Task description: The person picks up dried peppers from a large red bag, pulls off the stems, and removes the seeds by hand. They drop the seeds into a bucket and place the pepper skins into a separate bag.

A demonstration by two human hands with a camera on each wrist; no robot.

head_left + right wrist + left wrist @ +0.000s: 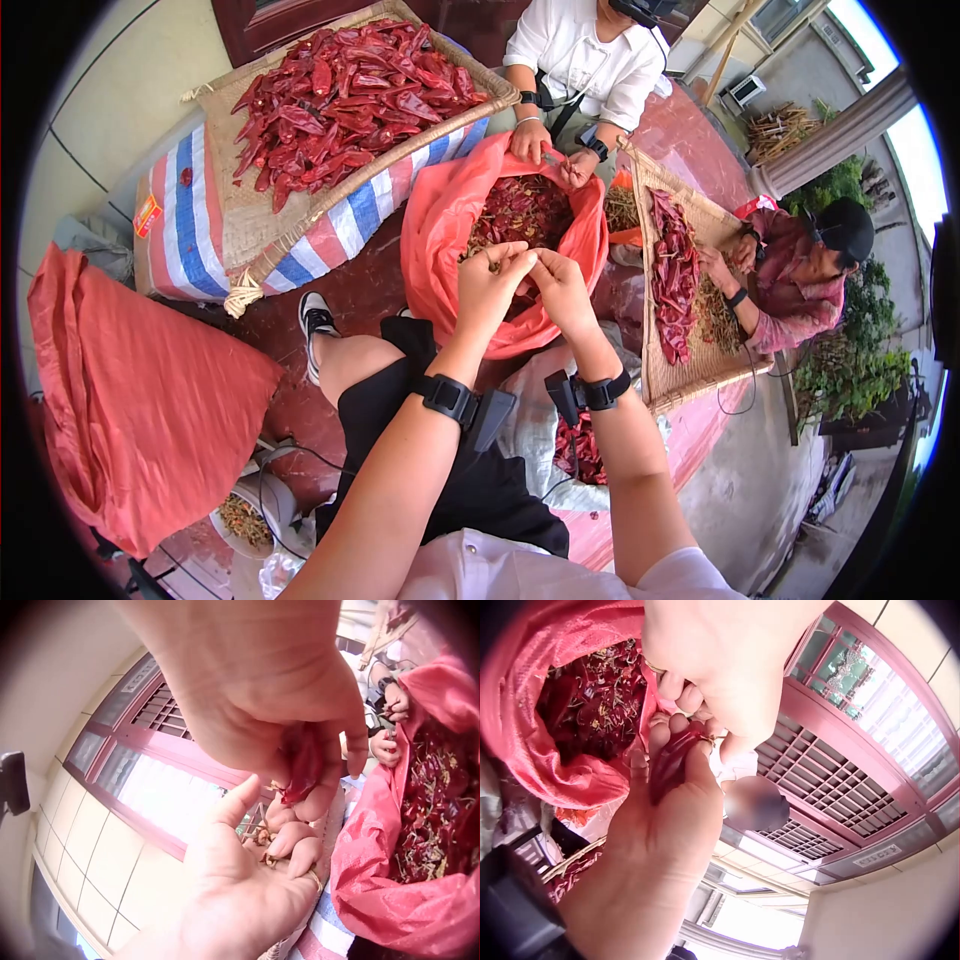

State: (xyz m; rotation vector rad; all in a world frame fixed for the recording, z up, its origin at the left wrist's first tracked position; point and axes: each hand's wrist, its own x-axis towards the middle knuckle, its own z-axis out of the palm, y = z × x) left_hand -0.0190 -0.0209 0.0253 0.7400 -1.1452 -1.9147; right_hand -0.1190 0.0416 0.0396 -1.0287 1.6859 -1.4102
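Observation:
Both hands meet over an open red sack [432, 245] filled with dried red chilies and stems [525, 212]. The right hand [563, 292] grips a dried red chili [304, 769] in its curled fingers, its stem end pointing toward the left hand [488, 290]. In the right wrist view, the left hand's curled fingers hold several dry chili stems [264, 838] in the palm. The left wrist view shows the left fingertips right at the chili's stem end, close against the right thumb.
A woven tray [335, 215] heaped with dried chilies rests on a striped bag [185, 225] at upper left. Opposite, a person [585, 70] works at the sack's far rim; another person [800, 270] sits by a second tray [690, 385]. A bucket [285, 495] holds stems; a red sack [150, 390] stands left.

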